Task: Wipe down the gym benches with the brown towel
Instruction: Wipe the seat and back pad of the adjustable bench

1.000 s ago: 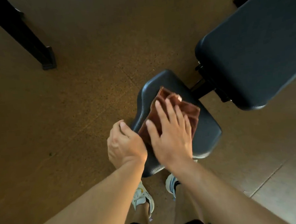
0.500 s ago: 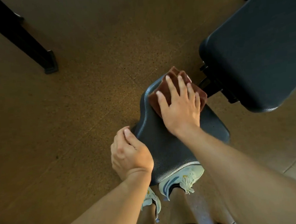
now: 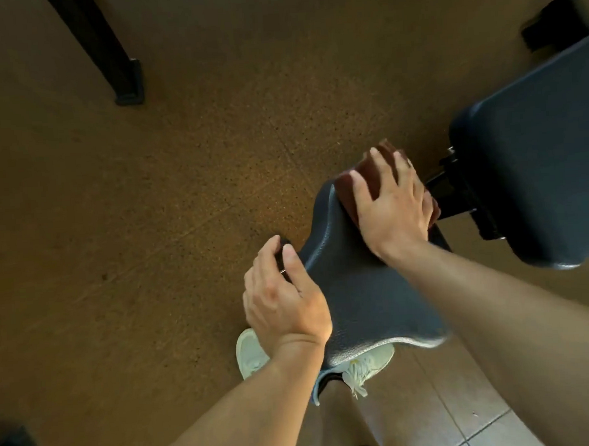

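right hand [image 3: 393,205] is pressing the brown towel [image 3: 349,186] flat, fingers spread and straight, at the far end of the seat pad [image 3: 365,294] of the gym bench, near the hinge bracket [image 3: 455,194]. left hand [image 3: 283,298] is clenching its grip round the seat pad's left edge, thumb on top. back pad [image 3: 536,176] is sitting to the right. white sneakers [image 3: 365,365] are standing on the floor [image 3: 150,230] under the seat.

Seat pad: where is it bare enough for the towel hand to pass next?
The middle of the seat pad is bare, between the left hand gripping its left edge and the right hand pressing the towel. The far end is crowded: towel, hinge bracket, back pad.
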Available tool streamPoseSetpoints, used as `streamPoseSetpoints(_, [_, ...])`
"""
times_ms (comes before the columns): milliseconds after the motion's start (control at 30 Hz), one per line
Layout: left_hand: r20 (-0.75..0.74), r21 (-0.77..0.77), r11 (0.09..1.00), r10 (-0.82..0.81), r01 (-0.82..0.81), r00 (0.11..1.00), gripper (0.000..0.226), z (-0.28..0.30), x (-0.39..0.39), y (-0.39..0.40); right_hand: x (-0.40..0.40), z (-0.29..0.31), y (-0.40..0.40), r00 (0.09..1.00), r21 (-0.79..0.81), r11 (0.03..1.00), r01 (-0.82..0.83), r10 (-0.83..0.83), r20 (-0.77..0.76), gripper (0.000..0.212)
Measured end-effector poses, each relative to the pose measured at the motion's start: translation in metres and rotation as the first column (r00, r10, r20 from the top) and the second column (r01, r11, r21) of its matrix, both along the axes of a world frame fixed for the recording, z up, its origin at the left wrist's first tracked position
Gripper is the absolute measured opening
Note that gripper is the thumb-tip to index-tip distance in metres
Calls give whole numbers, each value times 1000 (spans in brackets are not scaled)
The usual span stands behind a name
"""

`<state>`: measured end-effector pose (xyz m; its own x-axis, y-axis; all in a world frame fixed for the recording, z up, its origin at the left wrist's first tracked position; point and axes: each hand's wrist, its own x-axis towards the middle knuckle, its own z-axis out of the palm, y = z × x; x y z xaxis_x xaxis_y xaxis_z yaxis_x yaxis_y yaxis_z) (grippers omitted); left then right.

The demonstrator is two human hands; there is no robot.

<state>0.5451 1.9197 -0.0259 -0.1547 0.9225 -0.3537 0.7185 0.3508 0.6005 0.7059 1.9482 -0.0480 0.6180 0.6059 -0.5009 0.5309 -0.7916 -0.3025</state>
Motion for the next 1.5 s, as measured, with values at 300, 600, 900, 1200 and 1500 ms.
streamPoseSetpoints(300, [276,-188,935,343,-300,898,51,-5,-12,1,-5,29,79,922,-383,846,-370,384,-44,67])
streamPoseSetpoints(600, [235,-288,914,357,-286,904,63,-15,-88,-12,-98,38,38,503,-314,460,-831,861,-68,51])
streamPoseSetpoints(900, [276,-184,976,162,-114,947,58,25,-91,21,-146,56,-94,838,293,792,-536,542,68,37])
streamPoseSetpoints(1200, [257,-354,866,-274,354,927,59,22,-1,44,-125,40,-93,991,-95,987,130,-130,4,78])
streamPoseSetpoints(1500, [-213,-378,814,-541,442,814,75,16,30,27,-2,-6,-39,997,-32,997,76,-76,-5,66])
